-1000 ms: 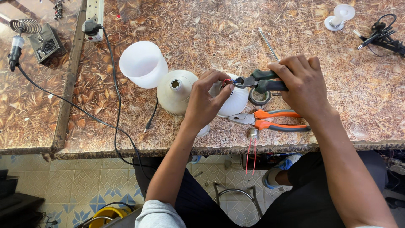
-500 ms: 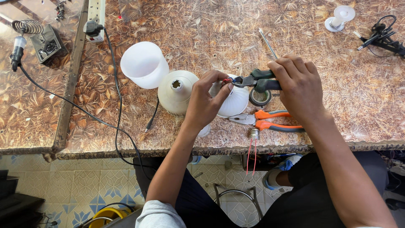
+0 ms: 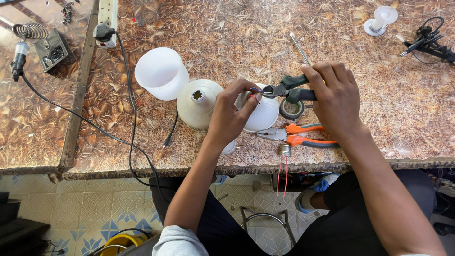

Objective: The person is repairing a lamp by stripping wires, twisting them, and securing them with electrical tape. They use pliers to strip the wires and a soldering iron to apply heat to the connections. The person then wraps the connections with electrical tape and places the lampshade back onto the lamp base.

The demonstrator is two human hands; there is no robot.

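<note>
Pinched between thumb and forefinger, thin wires (image 3: 254,93) sat in the grip of the left hand (image 3: 231,115), held just above a white bulb housing (image 3: 263,114) on the patterned surface (image 3: 213,28). Directly to the right, the right hand (image 3: 337,99) was clenched around the handles of green-handled cutters (image 3: 284,87), whose tip met the wires at the left fingertips.

From left to right lay one soldering iron in its stand (image 3: 21,52), one power strip (image 3: 106,19), one white diffuser dome (image 3: 160,72), one cream bulb base (image 3: 198,102), one roll of tape (image 3: 291,109), one pair of orange-handled pliers (image 3: 298,135) and one small white spool (image 3: 379,20).

Compared with half a second before, both hands kept the same hold and hardly shifted; nothing on the surface had moved.
</note>
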